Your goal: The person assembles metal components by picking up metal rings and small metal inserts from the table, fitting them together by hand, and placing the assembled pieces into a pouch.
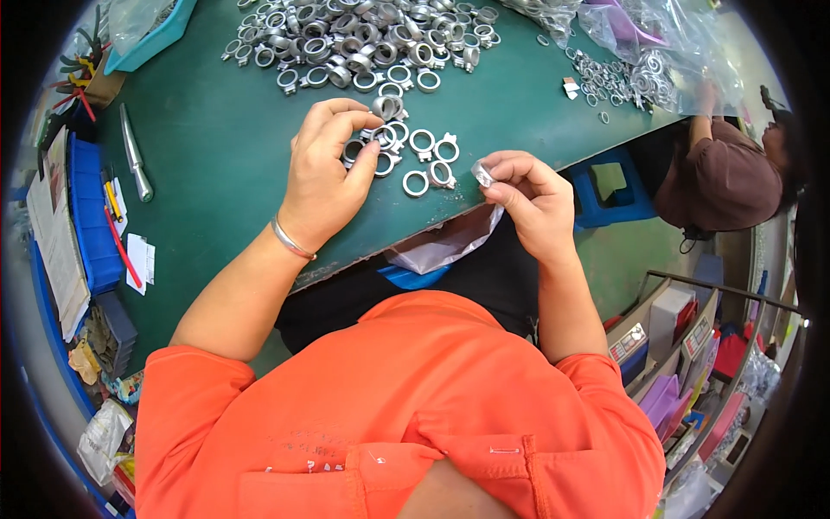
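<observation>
My right hand [540,197] pinches a silver metal ring [482,175] between thumb and fingertips, just off the table's near edge. Over a small cluster of metal rings [396,132] rests my left hand [328,173], its fingers curved and the thumb apart from them. One ring [354,150] lies inside the curl of that hand, partly hidden by it. Several loose rings [416,183] with small side lugs lie flat on the green table [233,164] between my two hands.
A large heap of similar rings [354,39] covers the table's far side. Thinner rings [605,80] lie by plastic bags [692,60] at the far right, near another person [722,177]. A tapered metal rod [134,154] and a blue bin [91,208] are at left. A plastic bag [454,246] hangs below the edge.
</observation>
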The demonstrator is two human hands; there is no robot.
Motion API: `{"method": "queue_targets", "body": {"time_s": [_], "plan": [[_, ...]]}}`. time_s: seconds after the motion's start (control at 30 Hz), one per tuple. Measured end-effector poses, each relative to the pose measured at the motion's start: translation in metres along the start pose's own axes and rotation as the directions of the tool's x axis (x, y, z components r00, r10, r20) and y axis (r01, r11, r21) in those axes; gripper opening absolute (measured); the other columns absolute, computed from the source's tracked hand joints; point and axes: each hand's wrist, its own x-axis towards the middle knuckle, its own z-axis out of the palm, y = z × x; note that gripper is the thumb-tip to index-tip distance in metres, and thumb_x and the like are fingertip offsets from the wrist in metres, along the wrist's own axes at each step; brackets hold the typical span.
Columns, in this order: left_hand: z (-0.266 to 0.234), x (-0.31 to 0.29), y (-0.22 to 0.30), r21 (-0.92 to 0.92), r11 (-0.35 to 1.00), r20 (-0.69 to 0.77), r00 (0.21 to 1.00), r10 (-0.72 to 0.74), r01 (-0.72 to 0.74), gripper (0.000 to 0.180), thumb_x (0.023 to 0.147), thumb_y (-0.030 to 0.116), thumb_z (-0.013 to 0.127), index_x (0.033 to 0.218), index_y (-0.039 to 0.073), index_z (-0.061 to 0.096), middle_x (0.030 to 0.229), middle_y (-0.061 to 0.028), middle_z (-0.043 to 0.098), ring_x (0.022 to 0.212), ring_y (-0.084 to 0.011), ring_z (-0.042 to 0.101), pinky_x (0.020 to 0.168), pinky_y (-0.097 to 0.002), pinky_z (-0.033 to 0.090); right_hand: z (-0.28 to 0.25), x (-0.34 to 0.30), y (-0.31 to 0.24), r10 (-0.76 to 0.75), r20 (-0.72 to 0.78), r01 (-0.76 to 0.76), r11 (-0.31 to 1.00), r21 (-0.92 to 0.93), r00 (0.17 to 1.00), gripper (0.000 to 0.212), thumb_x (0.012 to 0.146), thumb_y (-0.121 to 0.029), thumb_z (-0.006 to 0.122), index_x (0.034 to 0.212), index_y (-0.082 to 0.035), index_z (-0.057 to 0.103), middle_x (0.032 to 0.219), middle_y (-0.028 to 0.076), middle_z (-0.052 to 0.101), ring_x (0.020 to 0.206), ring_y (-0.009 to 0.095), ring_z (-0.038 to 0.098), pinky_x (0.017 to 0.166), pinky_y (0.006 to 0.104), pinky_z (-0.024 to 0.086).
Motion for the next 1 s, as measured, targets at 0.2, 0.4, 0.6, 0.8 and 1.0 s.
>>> {"method": "queue_targets", "body": {"time_s": [0.2, 0.4, 0.6, 0.8, 1.0], "plan": [[-0.001, 0.001, -0.004, -0.025, 1.0, 0.002, 1.0, 0.017, -0.017, 0.019, 0.078, -0.003, 0.065, 0.096, 0.003, 0.065, 0.107, -0.0105, 0.06, 0.1, -0.025, 0.059, 0.088, -0.0323, 0.046, -0.007, -0.01, -0.002, 0.142, 0.137, -0.187, 0.888, 0.419, 0.98, 0.015, 0.089, 0.002, 0.061, 0.104, 0.006, 0.06, 0.096, 0.014, 0.067, 0.075, 0.014, 0.064, 0.069, 0.0264, 0.054], [0.002, 0.002, -0.006, -0.004, 0.998, -0.059, 0.997, 0.057, -0.057, 0.017, 0.076, -0.001, 0.066, 0.092, 0.001, 0.066, 0.102, -0.0125, 0.061, 0.091, -0.0284, 0.061, 0.079, -0.035, 0.049, -0.01, -0.021, -0.029, 0.373, 0.385, -0.312, 0.926, -0.212, 0.844, 0.02, 0.09, 0.003, 0.053, 0.109, 0.0, 0.059, 0.092, 0.009, 0.063, 0.07, 0.015, 0.064, 0.057, 0.0249, 0.05], [0.006, -0.004, 0.005, 0.003, 0.96, 0.12, 0.953, 0.278, -0.28, 0.019, 0.07, 0.01, 0.076, 0.086, 0.007, 0.066, 0.09, -0.0079, 0.057, 0.082, -0.0269, 0.056, 0.074, -0.0357, 0.045, 0.004, -0.005, -0.027, -0.093, 0.29, 0.247, 0.794, -0.556, 0.952, 0.018, 0.082, 0.002, 0.062, 0.1, -0.001, 0.06, 0.092, 0.014, 0.056, 0.078, 0.031, 0.06, 0.067, 0.0349, 0.05], [0.013, -0.013, 0.01, 0.067, 0.958, 0.276, 0.928, 0.251, -0.279, 0.02, 0.066, 0.008, 0.078, 0.079, 0.006, 0.063, 0.087, -0.0066, 0.054, 0.081, -0.0265, 0.054, 0.072, -0.037, 0.043, 0.032, 0.017, -0.004, -0.185, 0.244, 0.301, 0.707, -0.639, 0.952, 0.019, 0.076, -0.011, 0.074, 0.087, -0.003, 0.062, 0.09, 0.011, 0.056, 0.076, 0.029, 0.058, 0.066, 0.036, 0.049], [0.006, -0.013, 0.016, -0.279, 0.96, 0.268, 0.956, 0.117, -0.039, 0.012, 0.076, 0.0, 0.073, 0.085, 0.002, 0.064, 0.103, -0.0093, 0.058, 0.09, -0.0209, 0.059, 0.078, -0.0304, 0.048, 0.027, 0.002, -0.012, 0.233, -0.015, -0.228, 0.961, 0.157, 0.972, 0.015, 0.089, -0.002, 0.062, 0.104, 0.001, 0.059, 0.091, 0.008, 0.066, 0.07, 0.01, 0.062, 0.058, 0.0221, 0.049]]}}
